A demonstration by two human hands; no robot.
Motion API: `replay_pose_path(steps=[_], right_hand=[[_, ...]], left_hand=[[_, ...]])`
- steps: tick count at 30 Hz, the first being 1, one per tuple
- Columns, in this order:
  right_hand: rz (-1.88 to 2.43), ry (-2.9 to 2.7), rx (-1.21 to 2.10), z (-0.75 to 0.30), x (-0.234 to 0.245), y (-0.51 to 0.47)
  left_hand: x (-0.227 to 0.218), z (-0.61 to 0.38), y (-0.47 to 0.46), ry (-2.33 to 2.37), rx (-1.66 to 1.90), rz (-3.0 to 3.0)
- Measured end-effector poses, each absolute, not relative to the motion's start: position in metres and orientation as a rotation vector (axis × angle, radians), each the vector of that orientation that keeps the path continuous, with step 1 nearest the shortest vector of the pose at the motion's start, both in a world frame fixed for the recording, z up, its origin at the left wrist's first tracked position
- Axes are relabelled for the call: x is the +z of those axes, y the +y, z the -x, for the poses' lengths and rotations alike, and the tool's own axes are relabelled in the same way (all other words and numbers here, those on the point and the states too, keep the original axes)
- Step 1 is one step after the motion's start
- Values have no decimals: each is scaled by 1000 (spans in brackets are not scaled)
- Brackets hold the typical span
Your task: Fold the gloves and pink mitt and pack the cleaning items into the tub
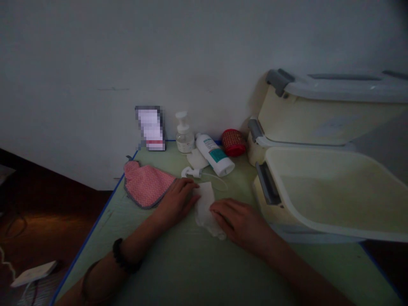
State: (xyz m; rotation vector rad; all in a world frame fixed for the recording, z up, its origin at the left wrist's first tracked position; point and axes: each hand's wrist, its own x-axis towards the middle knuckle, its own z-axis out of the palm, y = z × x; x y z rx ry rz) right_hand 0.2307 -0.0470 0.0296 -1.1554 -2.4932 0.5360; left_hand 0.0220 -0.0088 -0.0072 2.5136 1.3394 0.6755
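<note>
A green table carries stacked cream bins at right and a pink cloth at left. At centre lies a white wipe. The left hand and right hand rest open, palms down, on its opposite edges.

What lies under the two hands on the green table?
A white cloth, pressed by the left hand and right hand onto the table. Its parts beneath the fingers are hidden.

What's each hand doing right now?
Left hand: open, flat on the white cloth.
Right hand: open, palm down on the same cloth.
</note>
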Motion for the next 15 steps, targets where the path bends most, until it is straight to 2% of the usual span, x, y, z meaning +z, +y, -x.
replay_pose_path(steps=[6,15], right_hand=[[1264,-2248,550,-222,13,-40],[1389,-2080,592,-220,-10,-22]], left_hand=[[-10,-23,-4,1584,737,-2500],[-10,-24,0,1631,680,-2563]])
